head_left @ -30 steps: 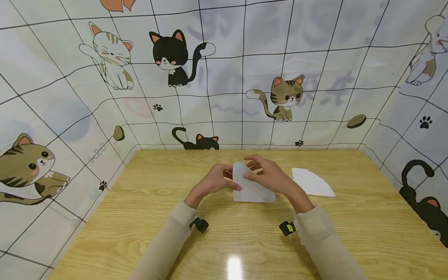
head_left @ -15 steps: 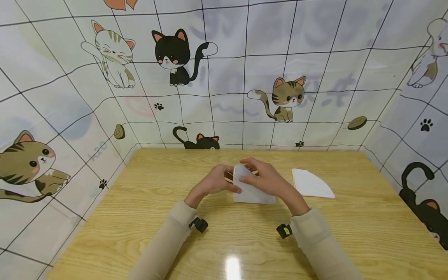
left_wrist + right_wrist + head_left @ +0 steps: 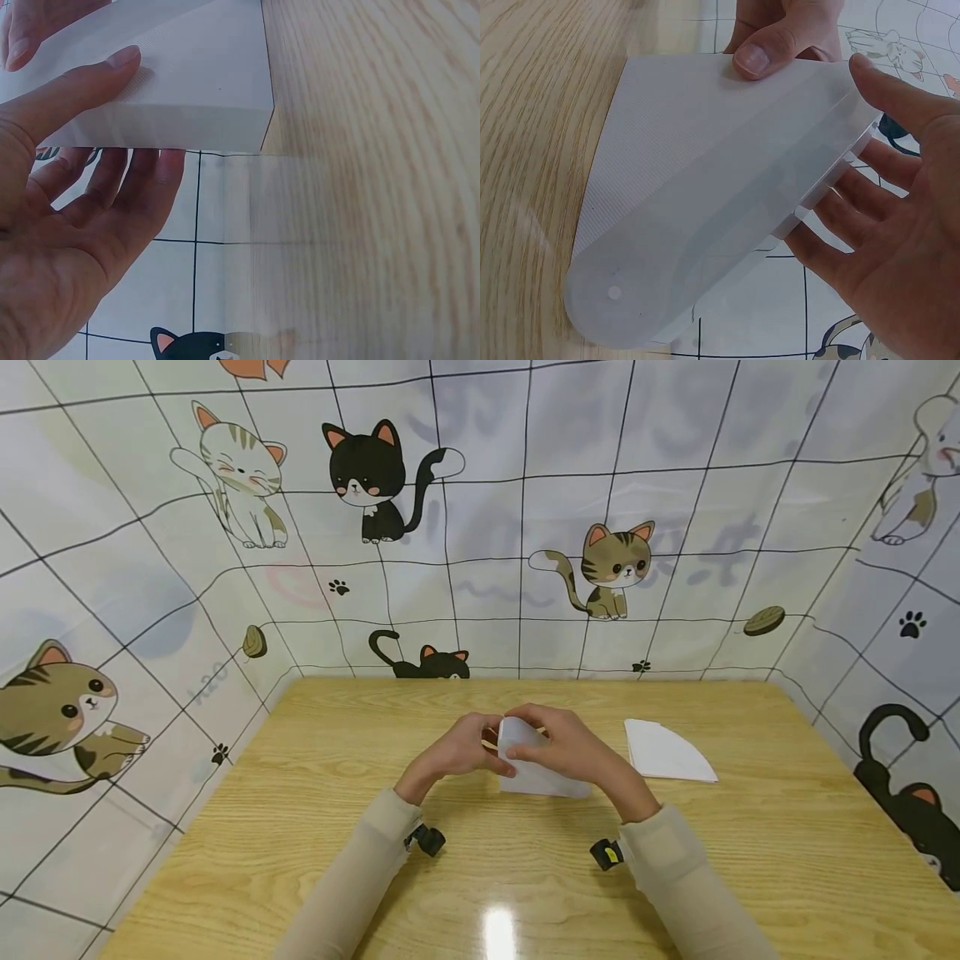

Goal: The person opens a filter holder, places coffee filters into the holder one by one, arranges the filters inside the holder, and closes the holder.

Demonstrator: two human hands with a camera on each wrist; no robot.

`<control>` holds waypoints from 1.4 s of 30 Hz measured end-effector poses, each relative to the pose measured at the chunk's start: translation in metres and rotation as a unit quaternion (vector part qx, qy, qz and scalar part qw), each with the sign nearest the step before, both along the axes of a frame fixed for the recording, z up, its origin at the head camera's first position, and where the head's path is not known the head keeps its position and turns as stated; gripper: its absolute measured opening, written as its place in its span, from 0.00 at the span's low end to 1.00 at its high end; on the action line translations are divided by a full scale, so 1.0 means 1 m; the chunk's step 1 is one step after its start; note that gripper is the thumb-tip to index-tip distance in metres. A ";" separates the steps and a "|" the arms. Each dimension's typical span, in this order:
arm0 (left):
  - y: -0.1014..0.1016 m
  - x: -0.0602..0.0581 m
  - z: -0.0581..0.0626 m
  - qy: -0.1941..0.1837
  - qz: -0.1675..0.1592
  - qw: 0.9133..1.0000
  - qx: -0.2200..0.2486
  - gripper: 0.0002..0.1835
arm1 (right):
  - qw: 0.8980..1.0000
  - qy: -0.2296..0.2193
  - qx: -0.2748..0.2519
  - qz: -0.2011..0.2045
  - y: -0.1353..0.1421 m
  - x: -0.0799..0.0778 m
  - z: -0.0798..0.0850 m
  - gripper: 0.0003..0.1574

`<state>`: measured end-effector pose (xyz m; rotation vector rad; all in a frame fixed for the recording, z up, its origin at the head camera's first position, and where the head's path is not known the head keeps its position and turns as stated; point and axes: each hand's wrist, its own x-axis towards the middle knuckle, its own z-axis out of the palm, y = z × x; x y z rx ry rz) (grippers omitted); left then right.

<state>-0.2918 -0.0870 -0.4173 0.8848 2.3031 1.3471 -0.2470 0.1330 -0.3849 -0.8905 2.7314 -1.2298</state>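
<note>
A white case with a finely ridged face stands on the table. In the right wrist view a translucent cover with a rounded end and a small round hole lies along its slanted side. My left hand grips the case's upright left side, thumb on the near face and fingers behind. With my right hand I hold the slanted top side, thumb on the near face and fingertips along the cover's far edge. What is inside the case cannot be made out.
A stack of white fan-shaped paper sheets lies on the wooden table to the right of the case. A cat-patterned cloth rises behind the table and at both sides.
My right hand has moved left and slightly down along the slanted side, its fingers closing in toward the top corner. The left hand and the case stay in place.
</note>
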 end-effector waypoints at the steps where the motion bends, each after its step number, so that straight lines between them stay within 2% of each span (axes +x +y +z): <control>1: 0.000 0.000 0.001 -0.003 0.001 1.000 0.001 0.27 | 1.000 0.001 0.001 0.000 0.000 0.000 0.000 0.33; 8: -0.001 0.002 0.002 -0.006 0.002 1.000 -0.004 0.28 | 1.000 0.027 0.007 -0.003 -0.001 -0.001 -0.002 0.30; 15: -0.001 0.001 0.002 0.008 -0.005 1.000 -0.012 0.27 | 0.999 0.038 0.015 -0.003 -0.002 -0.001 -0.002 0.28; 20: 0.000 0.002 0.002 0.004 -0.031 1.000 -0.005 0.27 | 0.999 0.041 0.018 -0.005 -0.003 -0.001 -0.003 0.27; 25: 0.003 0.002 0.001 0.011 -0.051 0.999 -0.002 0.19 | 0.999 0.038 0.014 -0.007 -0.003 -0.001 -0.003 0.25; 30: 0.004 0.001 -0.002 0.016 -0.051 0.998 -0.013 0.14 | 0.999 0.034 0.012 -0.011 -0.003 0.001 -0.004 0.27; 37: 0.003 0.001 -0.003 0.008 -0.052 0.999 -0.015 0.12 | 0.999 0.044 0.012 -0.015 -0.007 0.003 -0.003 0.32; 42: 0.003 0.000 -0.003 0.008 -0.038 0.999 -0.022 0.13 | 0.998 0.061 0.010 -0.014 -0.009 0.002 -0.003 0.30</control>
